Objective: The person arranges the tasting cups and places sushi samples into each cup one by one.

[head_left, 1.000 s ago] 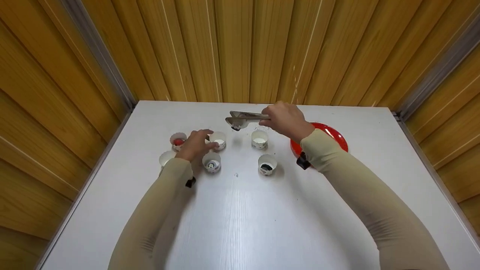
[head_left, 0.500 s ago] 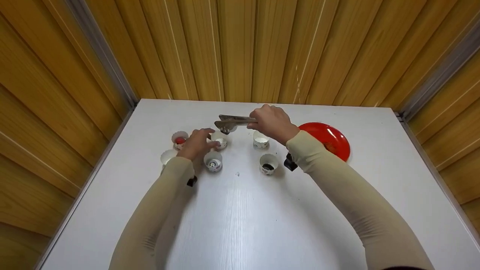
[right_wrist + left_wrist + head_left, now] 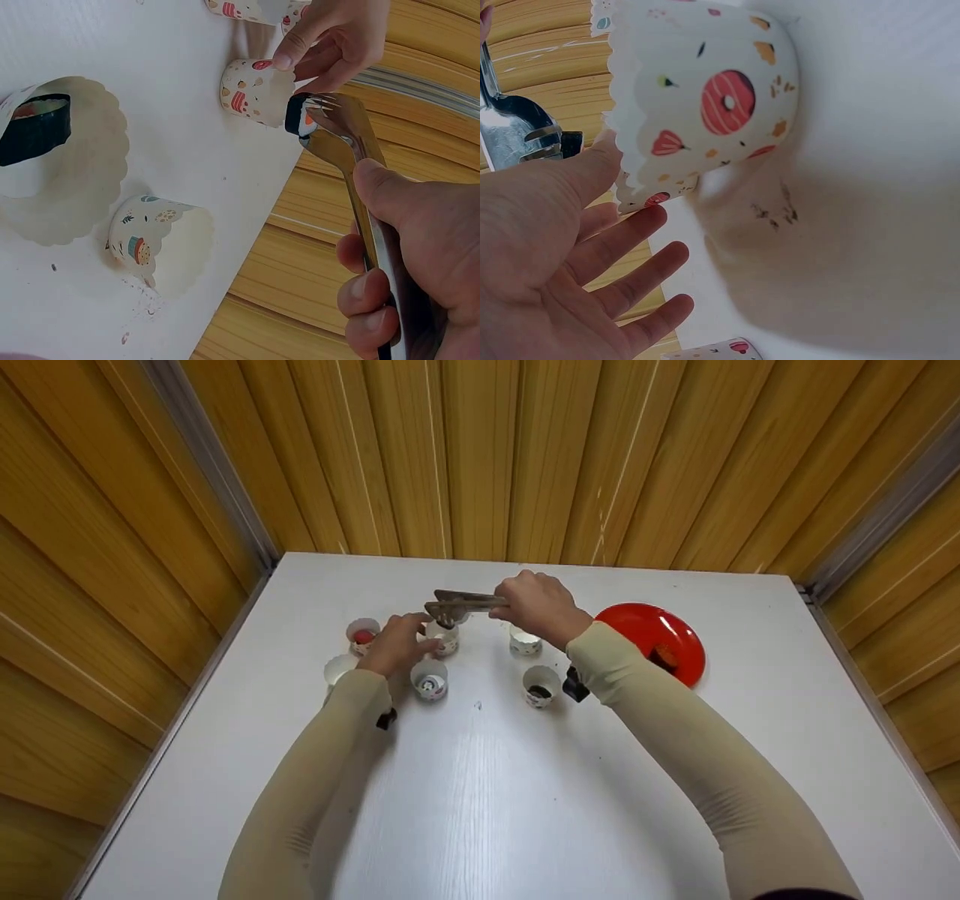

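Observation:
My right hand (image 3: pixel 538 604) grips metal serving tongs (image 3: pixel 356 154), whose tips pinch a small sushi roll (image 3: pixel 296 116) with a dark seaweed wrap, white rice and an orange middle. The roll is held over the mouth of a paper cup (image 3: pixel 251 90) printed with sweets. My left hand (image 3: pixel 396 645) holds this cup between thumb and index finger at its scalloped rim; in the left wrist view its other fingers (image 3: pixel 656 326) spread loosely. The tongs' tips (image 3: pixel 525 131) and the dark roll show behind the hand there.
Other paper cups stand around: one with something red (image 3: pixel 364 634), one in front with a small white-and-dark piece (image 3: pixel 429 682), one at right with a dark roll (image 3: pixel 540 688). A red plate (image 3: pixel 637 619) bears an orange-topped dark piece (image 3: pixel 664 656). Dark crumbs dot the white table (image 3: pixel 480 780).
My right hand has carried the tongs and roll leftward to the cup at my left hand, uncovering more of the red plate. The left hand has stayed at its cup.

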A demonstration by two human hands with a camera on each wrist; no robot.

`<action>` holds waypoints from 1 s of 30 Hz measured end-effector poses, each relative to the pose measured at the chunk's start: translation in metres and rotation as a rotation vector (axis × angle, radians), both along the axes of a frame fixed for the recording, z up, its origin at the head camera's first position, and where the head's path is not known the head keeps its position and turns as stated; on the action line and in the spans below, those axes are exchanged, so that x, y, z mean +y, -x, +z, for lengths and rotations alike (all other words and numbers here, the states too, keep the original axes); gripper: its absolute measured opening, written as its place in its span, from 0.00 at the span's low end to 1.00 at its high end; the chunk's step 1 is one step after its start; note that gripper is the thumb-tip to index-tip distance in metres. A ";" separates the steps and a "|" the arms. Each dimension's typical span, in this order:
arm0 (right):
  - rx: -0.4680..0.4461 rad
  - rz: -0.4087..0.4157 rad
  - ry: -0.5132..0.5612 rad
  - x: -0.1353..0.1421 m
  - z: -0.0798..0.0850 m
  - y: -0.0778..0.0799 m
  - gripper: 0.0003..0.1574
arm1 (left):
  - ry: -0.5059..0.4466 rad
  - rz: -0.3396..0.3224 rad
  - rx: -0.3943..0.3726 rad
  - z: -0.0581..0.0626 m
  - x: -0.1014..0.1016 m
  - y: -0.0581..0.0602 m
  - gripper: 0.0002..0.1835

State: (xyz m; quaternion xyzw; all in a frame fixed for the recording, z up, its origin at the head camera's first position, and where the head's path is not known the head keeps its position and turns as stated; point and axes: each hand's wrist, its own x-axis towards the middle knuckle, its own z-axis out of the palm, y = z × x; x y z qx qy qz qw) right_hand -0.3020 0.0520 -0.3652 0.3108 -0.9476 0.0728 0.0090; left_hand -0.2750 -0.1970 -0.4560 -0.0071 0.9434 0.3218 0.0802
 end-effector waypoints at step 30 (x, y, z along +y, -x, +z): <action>-0.033 -0.016 0.020 0.003 -0.006 -0.003 0.16 | 0.028 0.009 -0.027 -0.001 0.004 -0.001 0.32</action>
